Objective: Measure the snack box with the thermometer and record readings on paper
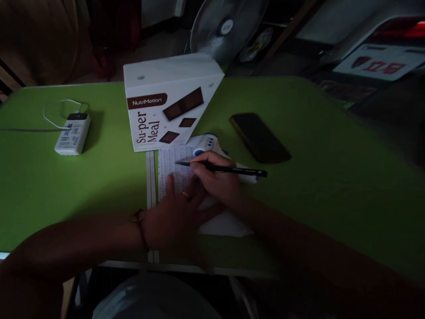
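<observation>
A sheet of paper [169,155] covered in rows of small marks or writing lies on the green table. My left hand [177,212] rests on it, fingers spread, with a ring on one finger and a cord bracelet at the wrist. Pinched in my right hand [217,177] is a black pen [244,170], its tip pointing left just over the written rows. Whether the tip touches the paper I cannot tell. Partly hidden behind my right hand is a white and blue handheld device [207,142] with blue buttons.
A white NutriMotion box [146,119] stands at the paper's far edge. To the right lies a dark phone [260,137]. A white power bank [73,135] with cables sits on the left of the green table [109,186]. Beyond the table stands a fan [227,27].
</observation>
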`<action>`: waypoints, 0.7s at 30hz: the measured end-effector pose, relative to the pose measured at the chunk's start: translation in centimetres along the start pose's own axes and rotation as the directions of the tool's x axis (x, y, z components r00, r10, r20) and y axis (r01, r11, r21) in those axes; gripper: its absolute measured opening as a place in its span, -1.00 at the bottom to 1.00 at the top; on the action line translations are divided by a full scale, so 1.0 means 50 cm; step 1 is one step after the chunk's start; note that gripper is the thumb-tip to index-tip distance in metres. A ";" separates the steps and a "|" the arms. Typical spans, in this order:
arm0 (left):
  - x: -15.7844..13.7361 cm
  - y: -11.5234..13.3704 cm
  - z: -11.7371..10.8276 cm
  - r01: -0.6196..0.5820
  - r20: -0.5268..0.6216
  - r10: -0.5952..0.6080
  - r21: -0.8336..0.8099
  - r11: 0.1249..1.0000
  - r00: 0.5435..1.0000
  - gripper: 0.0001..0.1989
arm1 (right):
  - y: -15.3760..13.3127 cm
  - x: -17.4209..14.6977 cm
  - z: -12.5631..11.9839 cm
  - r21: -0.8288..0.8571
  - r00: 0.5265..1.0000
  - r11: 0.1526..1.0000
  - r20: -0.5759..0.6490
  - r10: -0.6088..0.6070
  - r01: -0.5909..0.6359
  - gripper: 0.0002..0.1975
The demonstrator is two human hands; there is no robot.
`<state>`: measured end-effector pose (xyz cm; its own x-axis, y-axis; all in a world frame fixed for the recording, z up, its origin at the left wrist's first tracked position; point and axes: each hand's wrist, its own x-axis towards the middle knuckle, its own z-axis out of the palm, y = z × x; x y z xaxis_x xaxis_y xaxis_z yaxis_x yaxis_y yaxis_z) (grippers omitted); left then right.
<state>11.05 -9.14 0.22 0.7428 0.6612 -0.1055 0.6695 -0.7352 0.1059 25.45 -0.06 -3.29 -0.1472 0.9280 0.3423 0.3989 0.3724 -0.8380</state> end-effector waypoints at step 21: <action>0.002 -0.004 0.017 -0.020 -0.082 0.022 0.027 0.999 0.996 0.18 | -0.001 0.002 -0.003 -0.061 1.000 0.998 0.009 -0.026 0.026 -0.91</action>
<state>10.97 -9.07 -0.63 0.7555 0.6548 -0.0218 0.6541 -0.7520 0.0811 25.58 0.03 -3.15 -0.1652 0.9182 0.3599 0.4493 0.3949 -0.8014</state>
